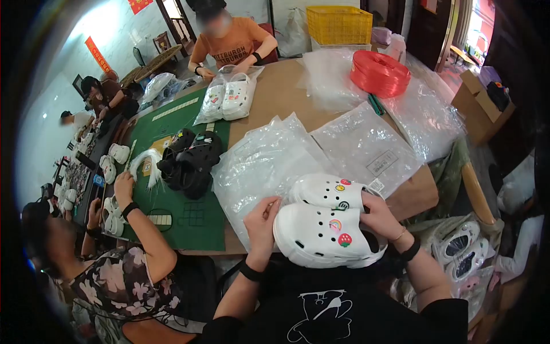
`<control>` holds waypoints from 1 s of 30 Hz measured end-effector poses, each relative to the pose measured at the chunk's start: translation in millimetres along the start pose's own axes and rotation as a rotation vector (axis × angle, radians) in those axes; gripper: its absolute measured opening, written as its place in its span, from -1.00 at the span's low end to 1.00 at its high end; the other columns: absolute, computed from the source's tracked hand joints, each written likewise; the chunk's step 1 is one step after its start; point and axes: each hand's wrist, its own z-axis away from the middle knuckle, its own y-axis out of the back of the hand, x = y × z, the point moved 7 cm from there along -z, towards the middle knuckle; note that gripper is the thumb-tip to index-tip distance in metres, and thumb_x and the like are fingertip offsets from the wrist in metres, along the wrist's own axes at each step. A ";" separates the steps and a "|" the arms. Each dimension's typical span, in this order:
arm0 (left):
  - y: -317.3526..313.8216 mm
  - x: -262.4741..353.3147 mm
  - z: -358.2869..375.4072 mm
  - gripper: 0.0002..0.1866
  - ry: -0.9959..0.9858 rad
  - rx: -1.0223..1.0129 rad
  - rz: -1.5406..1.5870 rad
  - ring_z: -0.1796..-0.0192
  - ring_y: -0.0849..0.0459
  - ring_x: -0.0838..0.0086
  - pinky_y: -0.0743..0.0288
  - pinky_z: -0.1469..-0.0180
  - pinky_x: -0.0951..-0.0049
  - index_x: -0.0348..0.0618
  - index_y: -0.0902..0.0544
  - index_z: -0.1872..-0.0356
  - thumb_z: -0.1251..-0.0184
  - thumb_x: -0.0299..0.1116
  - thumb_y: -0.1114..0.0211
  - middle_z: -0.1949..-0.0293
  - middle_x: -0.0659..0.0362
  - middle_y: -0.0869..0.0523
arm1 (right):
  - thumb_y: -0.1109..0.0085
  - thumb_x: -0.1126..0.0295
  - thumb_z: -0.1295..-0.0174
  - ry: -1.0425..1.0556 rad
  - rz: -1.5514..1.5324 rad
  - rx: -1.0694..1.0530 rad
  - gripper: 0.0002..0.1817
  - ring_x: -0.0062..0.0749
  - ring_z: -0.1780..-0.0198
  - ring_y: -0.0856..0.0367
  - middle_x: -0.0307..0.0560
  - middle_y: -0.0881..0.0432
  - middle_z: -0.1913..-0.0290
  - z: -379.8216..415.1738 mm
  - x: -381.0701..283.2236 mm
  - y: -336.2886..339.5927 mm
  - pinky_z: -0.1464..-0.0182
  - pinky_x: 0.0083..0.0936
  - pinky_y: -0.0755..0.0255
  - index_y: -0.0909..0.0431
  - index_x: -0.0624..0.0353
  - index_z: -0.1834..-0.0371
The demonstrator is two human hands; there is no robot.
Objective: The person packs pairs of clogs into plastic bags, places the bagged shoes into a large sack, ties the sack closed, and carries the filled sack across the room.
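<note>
A pair of white clogs (pixel 309 229) with strawberry, rainbow and other charms lies side by side before me, toes to the left. My right hand (pixel 379 217) grips them at the foot openings, some fingers hidden inside. Beside the toes, my left hand (pixel 263 222) is closed in a pinch; what it holds, if anything, is too small to make out. Clear plastic bags (pixel 269 155) lie on the table just beyond the clogs. One flat bag (pixel 372 146) with a printed label is spread to their upper right.
Black clogs (pixel 192 163) and white ties (pixel 148 166) lie on a green mat (pixel 189 229). Across the table a person handles bagged white clogs (pixel 229 97); another works at left. Red twine (pixel 380 74), scissors (pixel 375 105) and a yellow crate (pixel 338 26) are farther back. Bagged shoes (pixel 464 252) sit at right.
</note>
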 end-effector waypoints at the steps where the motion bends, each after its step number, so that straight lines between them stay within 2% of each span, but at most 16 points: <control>1: 5.5 3.6 0.2 -0.87 0.009 0.015 -0.001 0.50 -0.55 0.65 -0.44 0.40 0.58 -0.27 -0.72 0.24 -0.26 -0.44 -0.34 0.52 0.17 -0.68 | -0.22 0.47 -0.09 -0.007 -0.011 0.025 -0.62 -0.17 -0.04 -0.61 0.08 -0.64 0.00 -2.0 -4.9 -1.4 -0.11 -0.41 -0.42 -0.57 0.28 -0.02; 4: 13.4 5.0 -1.5 -0.87 0.004 0.039 -0.001 0.46 -0.56 0.69 -0.44 0.37 0.61 -0.28 -0.72 0.22 -0.27 -0.46 -0.33 0.50 0.20 -0.70 | -0.23 0.44 -0.10 -0.018 0.033 0.089 -0.64 -0.16 -0.04 -0.62 0.08 -0.64 0.01 -3.4 1.9 -6.7 -0.10 -0.41 -0.42 -0.57 0.29 0.00; 9: 17.4 15.5 0.2 -0.87 -0.012 0.066 -0.010 0.43 -0.61 0.66 -0.48 0.33 0.59 -0.28 -0.72 0.21 -0.28 -0.48 -0.30 0.43 0.15 -0.73 | -0.19 0.48 -0.01 -0.054 0.149 0.194 -0.62 0.00 0.02 -0.58 0.11 -0.61 0.06 -3.7 5.1 -9.5 -0.05 -0.33 -0.43 -0.57 0.30 0.04; 11: 13.3 27.9 3.2 -0.87 -0.151 0.045 -0.070 0.45 -0.68 0.48 -0.52 0.35 0.50 -0.24 -0.71 0.20 -0.27 -0.48 -0.31 0.37 0.12 -0.74 | -0.19 0.47 -0.01 -0.060 0.156 0.191 -0.62 0.00 0.02 -0.58 0.12 -0.61 0.06 -4.2 -1.6 -13.1 -0.05 -0.33 -0.42 -0.57 0.30 0.04; 12: 12.8 28.3 4.8 -0.87 -0.147 0.061 -0.076 0.45 -0.68 0.48 -0.52 0.35 0.50 -0.24 -0.71 0.20 -0.27 -0.48 -0.31 0.37 0.12 -0.74 | -0.19 0.46 -0.02 -0.078 0.173 0.208 -0.62 -0.01 0.02 -0.58 0.12 -0.61 0.06 -4.2 -5.1 -13.1 -0.05 -0.33 -0.42 -0.57 0.30 0.04; 14: -3.4 50.8 12.2 -0.86 -0.473 0.003 -0.369 0.45 -0.70 0.29 -0.52 0.41 0.40 -0.17 -0.70 0.19 -0.24 -0.46 -0.32 0.35 0.13 -0.72 | -0.20 0.45 -0.02 -0.100 0.121 0.209 -0.62 0.02 0.00 -0.57 0.13 -0.59 0.06 -6.6 -3.1 -24.1 -0.05 -0.31 -0.42 -0.56 0.28 0.03; 15: -11.2 62.4 15.3 -0.86 -0.558 -0.015 -0.457 0.50 -0.65 0.25 -0.48 0.49 0.36 -0.10 -0.68 0.19 -0.22 -0.43 -0.31 0.44 0.19 -0.64 | -0.20 0.45 -0.02 -0.036 0.139 0.250 -0.61 0.05 -0.01 -0.56 0.13 -0.58 0.06 -9.0 -7.5 -28.9 -0.04 -0.30 -0.42 -0.55 0.28 0.03; 20: -25.1 86.3 13.0 -0.82 -0.645 -0.033 -0.653 0.58 -0.59 0.35 -0.43 0.55 0.38 -0.07 -0.65 0.17 -0.18 -0.43 -0.27 0.50 0.20 -0.52 | -0.20 0.46 -0.03 0.032 0.082 0.304 -0.64 0.10 0.01 -0.55 0.15 -0.57 0.08 -17.7 -18.9 -42.4 -0.01 -0.25 -0.42 -0.54 0.31 0.05; 22: -38.3 93.9 18.4 -0.74 -0.742 -0.175 -0.633 0.54 -0.61 0.37 -0.43 0.54 0.40 -0.09 -0.65 0.13 -0.11 -0.44 -0.24 0.47 0.19 -0.54 | -0.20 0.48 -0.04 0.069 0.057 0.343 -0.65 0.08 0.05 -0.56 0.15 -0.57 0.11 -22.3 -18.3 -46.9 0.02 -0.26 -0.42 -0.55 0.32 0.06; 23: -43.1 99.1 23.4 -0.77 -0.802 -0.171 -0.611 0.61 -0.56 0.38 -0.39 0.58 0.40 -0.06 -0.69 0.13 -0.16 -0.41 -0.31 0.56 0.20 -0.50 | -0.20 0.47 -0.04 -0.016 -0.006 0.371 -0.67 0.07 0.08 -0.56 0.15 -0.57 0.14 -24.2 -13.3 -46.3 0.05 -0.27 -0.42 -0.55 0.32 0.09; 24: -43.9 103.9 27.2 -0.77 -0.810 -0.172 -0.608 0.61 -0.56 0.38 -0.39 0.58 0.40 -0.06 -0.69 0.13 -0.16 -0.41 -0.31 0.56 0.20 -0.50 | -0.19 0.47 -0.05 -0.103 -0.070 0.398 -0.69 0.05 0.11 -0.56 0.16 -0.57 0.16 -24.5 -6.4 -45.0 0.07 -0.28 -0.43 -0.55 0.32 0.11; 25: -45.3 111.7 33.9 -0.75 -0.844 -0.201 -0.594 0.61 -0.55 0.40 -0.37 0.58 0.41 -0.07 -0.69 0.11 -0.15 -0.42 -0.30 0.57 0.21 -0.48 | -0.20 0.43 -0.07 -0.132 0.024 0.414 -0.74 -0.01 0.21 -0.54 0.16 -0.55 0.24 -26.3 0.3 -42.9 0.15 -0.30 -0.42 -0.51 0.35 0.21; 26: -47.3 117.0 40.1 -0.72 -0.879 -0.230 -0.580 0.62 -0.54 0.42 -0.36 0.58 0.42 -0.08 -0.69 0.09 -0.13 -0.43 -0.28 0.57 0.22 -0.46 | -0.20 0.43 -0.07 -0.131 0.024 0.423 -0.74 -0.01 0.21 -0.54 0.16 -0.55 0.24 -29.1 14.2 -44.8 0.15 -0.30 -0.42 -0.51 0.35 0.21; 28: -50.3 120.2 46.7 -0.68 -0.905 -0.245 -0.536 0.60 -0.54 0.45 -0.35 0.59 0.43 -0.10 -0.68 0.06 -0.10 -0.43 -0.25 0.59 0.23 -0.43 | -0.18 0.39 -0.09 -0.094 -0.208 0.577 -0.75 -0.05 0.31 -0.49 0.14 -0.50 0.32 -33.8 18.6 -38.0 0.24 -0.29 -0.38 -0.46 0.36 0.27; 29: -54.8 121.2 51.8 -0.68 -0.925 -0.299 -0.506 0.60 -0.54 0.45 -0.36 0.58 0.43 -0.10 -0.68 0.07 -0.09 -0.43 -0.25 0.59 0.23 -0.43 | -0.16 0.39 -0.10 -0.110 -0.446 0.584 -0.75 -0.14 0.33 -0.44 0.10 -0.44 0.37 -29.1 21.2 -42.5 0.26 -0.29 -0.32 -0.43 0.35 0.27; 30: -59.7 123.0 56.0 -0.68 -0.943 -0.354 -0.474 0.60 -0.54 0.46 -0.37 0.57 0.43 -0.11 -0.68 0.08 -0.08 -0.42 -0.24 0.59 0.23 -0.43 | -0.16 0.39 -0.10 -0.111 -0.446 0.594 -0.75 -0.14 0.33 -0.44 0.10 -0.44 0.37 -29.9 15.9 -39.4 0.26 -0.29 -0.32 -0.43 0.35 0.27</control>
